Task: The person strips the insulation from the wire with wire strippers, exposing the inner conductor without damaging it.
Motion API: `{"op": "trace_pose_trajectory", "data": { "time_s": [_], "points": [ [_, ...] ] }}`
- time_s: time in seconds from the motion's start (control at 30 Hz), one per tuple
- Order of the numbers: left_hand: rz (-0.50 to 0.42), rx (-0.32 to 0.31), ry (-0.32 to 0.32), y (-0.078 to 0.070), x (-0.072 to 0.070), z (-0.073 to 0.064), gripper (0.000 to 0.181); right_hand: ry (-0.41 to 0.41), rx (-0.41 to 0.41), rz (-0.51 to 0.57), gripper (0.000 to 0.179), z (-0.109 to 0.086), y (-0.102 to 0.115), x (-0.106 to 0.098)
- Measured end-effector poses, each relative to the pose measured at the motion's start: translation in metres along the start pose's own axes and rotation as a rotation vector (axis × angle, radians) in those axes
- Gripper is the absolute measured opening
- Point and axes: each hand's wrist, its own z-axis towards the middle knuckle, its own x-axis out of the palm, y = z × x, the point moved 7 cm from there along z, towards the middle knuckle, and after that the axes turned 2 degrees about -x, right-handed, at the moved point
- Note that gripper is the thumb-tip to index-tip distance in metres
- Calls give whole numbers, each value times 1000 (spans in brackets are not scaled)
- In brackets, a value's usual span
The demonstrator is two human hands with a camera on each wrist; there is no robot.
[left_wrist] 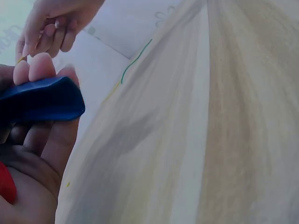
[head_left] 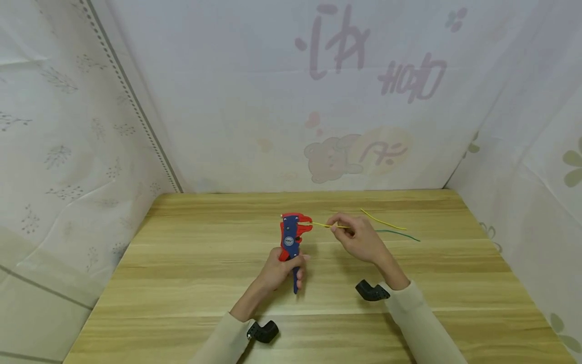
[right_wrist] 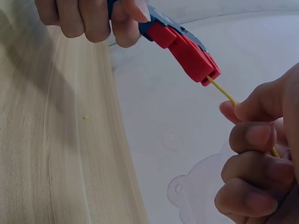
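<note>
My left hand (head_left: 284, 268) grips the handles of a blue and red wire stripper (head_left: 289, 235), held above the table with its red nose pointing right. In the left wrist view the fingers wrap around a blue handle (left_wrist: 46, 100). Thumb and forefinger of my right hand (head_left: 361, 237) pinch a yellow wire (head_left: 320, 224). The wire's left end runs into the mouth of the red nose, as the right wrist view also shows at the red jaws; the inserted tip is hidden. The wire's other part passes through the right palm.
Another yellow wire (head_left: 384, 220) and a green wire (head_left: 400, 233) lie on the wooden table (head_left: 204, 283), behind and right of the right hand. A tiny yellow scrap (right_wrist: 86, 117) lies on the tabletop. Patterned white cloth (head_left: 236, 101) hangs along the back and sides.
</note>
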Motion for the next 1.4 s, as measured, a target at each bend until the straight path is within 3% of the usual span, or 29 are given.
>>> {"op": "trace_pose_trajectory", "data": {
  "time_s": [0.33, 0.8, 1.4],
  "points": [
    [2, 3, 74, -4, -3, -1, 28, 1, 46, 34, 9, 0, -6, -2],
    [-39, 2, 84, 0, -10, -1, 22, -5, 75, 48, 9, -4, -11, -5],
    [-21, -11, 75, 2, -19, -2, 15, -3, 61, 36, 9, -8, -17, -8]
  ]
}}
